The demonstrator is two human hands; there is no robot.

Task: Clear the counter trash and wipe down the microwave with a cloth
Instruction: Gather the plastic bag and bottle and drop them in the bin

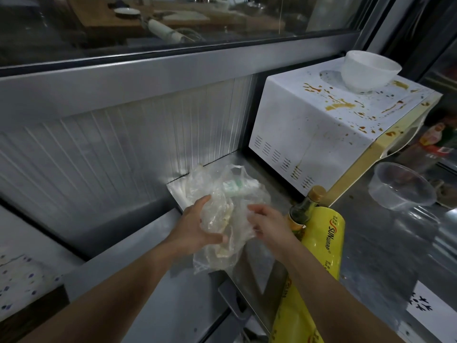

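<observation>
Head view: both bare forearms reach in from the bottom of the frame toward a crumpled clear plastic bag [223, 219] of trash at lower centre. The left hand [195, 226] holds the bag's left side, thumb curled across the front of the plastic and fingers behind it, so its grip is closed on the bag. The right hand [268, 224] is at the bag's right edge with fingers bent into the plastic; its grip also looks closed on the bag, though the fingertips are partly hidden by the film. Inside the bag show pale scraps and a small green-and-white packet near the top.

The bag sits on the steel worktop [385, 246], in the corner against a ribbed metal wall panel [123, 154]. Just right of it, in the upper right of the frame, stands the white microwave [309, 125], its top and side spattered with brown-orange stains. A white bowl [368, 70] stands upright on the microwave's top at the far end. In front of the microwave, near the right hand, are a dark glass bottle [305, 206] with a tan cap and a yellow roll of wrap [321, 248] lying lengthwise toward the bottom edge. At the right, a clear plastic tub [400, 186] sits on the worktop.
</observation>
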